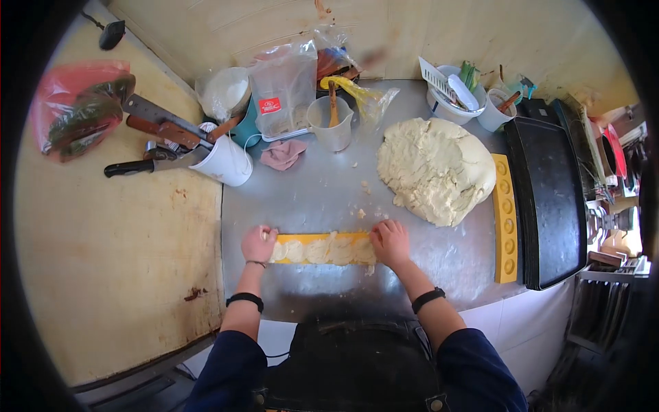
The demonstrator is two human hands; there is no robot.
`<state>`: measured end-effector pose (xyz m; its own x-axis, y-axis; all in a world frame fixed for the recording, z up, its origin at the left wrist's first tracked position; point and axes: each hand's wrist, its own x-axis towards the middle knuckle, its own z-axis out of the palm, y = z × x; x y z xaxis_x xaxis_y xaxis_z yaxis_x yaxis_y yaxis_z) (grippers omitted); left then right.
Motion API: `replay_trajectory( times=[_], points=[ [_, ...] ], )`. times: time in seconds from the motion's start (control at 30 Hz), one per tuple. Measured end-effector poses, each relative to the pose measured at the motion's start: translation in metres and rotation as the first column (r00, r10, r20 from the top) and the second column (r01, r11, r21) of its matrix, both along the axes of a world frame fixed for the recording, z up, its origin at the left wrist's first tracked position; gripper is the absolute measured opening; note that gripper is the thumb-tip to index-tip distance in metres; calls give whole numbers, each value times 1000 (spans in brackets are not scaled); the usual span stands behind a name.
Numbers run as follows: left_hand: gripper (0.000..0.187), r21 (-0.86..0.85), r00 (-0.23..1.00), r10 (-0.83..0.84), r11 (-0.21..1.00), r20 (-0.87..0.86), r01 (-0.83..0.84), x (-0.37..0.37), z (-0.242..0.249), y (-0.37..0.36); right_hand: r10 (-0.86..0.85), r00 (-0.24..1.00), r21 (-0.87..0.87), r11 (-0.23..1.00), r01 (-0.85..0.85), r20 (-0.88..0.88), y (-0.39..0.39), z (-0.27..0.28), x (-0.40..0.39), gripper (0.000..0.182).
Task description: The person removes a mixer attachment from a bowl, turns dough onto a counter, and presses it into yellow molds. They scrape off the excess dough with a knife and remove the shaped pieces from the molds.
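Your left hand [258,244] and right hand [390,242] press closed-fingered on either end of the yellow mould [322,248], packing dough in while the dough mound [435,170] waits at two o'clock.

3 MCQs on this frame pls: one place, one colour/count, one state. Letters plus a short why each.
1. Where is the big dough mass?
A. On the metal table, beyond the right hand
B. On the black tray
C. In the white bucket

2. How many yellow moulds are in view?
A. One
B. Two
C. Four

3. What state is the yellow mould between the hands in?
A. Bare
B. Filled with dough
C. Standing on edge

Answers:
1 A: it lies on the metal table, beyond the right hand.
2 B: one between the hands, a second yellow mould beside the black tray.
3 B: pale dough covers its cavities, left hand at its end.
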<state>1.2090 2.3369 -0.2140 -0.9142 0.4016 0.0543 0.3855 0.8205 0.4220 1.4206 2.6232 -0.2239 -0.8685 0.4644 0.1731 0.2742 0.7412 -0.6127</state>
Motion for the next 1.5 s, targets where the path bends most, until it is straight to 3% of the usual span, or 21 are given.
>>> replay_trajectory(
  times=[0.07,0.17,0.4,0.5,0.57,0.6,0.67,0.73,0.77,0.8,0.83,0.93,0.97,1.03,1.07,1.13,1.17,1.23,1.3,1.4,1.5],
  points=[
    [21,-69,961,-83,995,-265,67,7,-8,-3,-3,1000,34,999,2,19,-2,1,2,12],
    [17,-113,935,-174,983,-308,145,0,-17,-6,-1,999,73,997,-1,36,-3,2,0,12],
    [15,-289,884,-393,903,-251,320,-35,3,4,-5,999,63,998,2,44,-8,1,-3,13],
    [15,-461,809,-585,734,-55,500,-53,30,14,-9,998,-12,1000,10,68,-6,7,-1,15],
    [20,-420,945,-320,869,-76,260,-58,43,35,-49,998,-140,989,43,-37,-4,6,-5,15],
    [20,-416,936,-344,864,-77,283,-50,53,52,-74,988,-269,963,36,-133,-4,10,-8,16],
    [28,104,912,-409,906,-39,411,-21,69,91,-68,984,-401,916,-5,-167,-9,26,-16,23],
    [23,355,825,-552,801,124,483,27,87,135,-188,960,-811,582,-61,-207,-24,38,-28,33],
    [24,374,745,-667,689,-6,621,44,88,159,-208,955,-808,587,-50,-210,-28,51,-32,33],
    [27,372,640,-755,559,-139,741,58,89,180,-353,924,-989,66,-133,-148,-29,68,-35,37],
    [27,376,629,-764,546,-145,749,76,92,198,-437,899,-851,-462,-249,-26,-26,76,-36,41],
    [37,370,672,-728,592,-137,716,100,106,225,-458,889,-804,-520,-288,-22,6,72,-26,45],
    [41,416,671,-726,569,-150,709,97,108,223,-488,851,-817,-399,-417,-196,25,66,-21,41],
    [47,452,694,-709,583,-124,675,86,108,208,-487,834,-937,-83,-339,-258,74,53,-16,33],
    [46,381,736,-667,654,-118,654,77,104,194,-489,836,-951,289,-114,-249,95,66,-11,29],
    [46,275,831,-547,788,-97,551,52,79,151,-441,836,-480,839,255,-327,138,91,-3,25],
    [46,245,884,-461,851,-78,465,39,56,125,-359,850,-99,932,348,-386,158,93,0,26],
    [46,155,954,-295,942,-50,299,24,30,71,-390,916,385,835,394,-92,182,72,-3,55],
    [46,64,995,-94,993,-34,96,22,15,23,-343,934,400,874,276,104,194,42,-6,68],
    [48,-89,992,128,988,9,-127,32,-5,-32,-329,931,403,882,244,159,196,46,-12,68],
    [46,-120,914,314,949,257,-292,23,-38,-43,-319,917,354,908,224,238,199,48,-15,68]
  ],
)
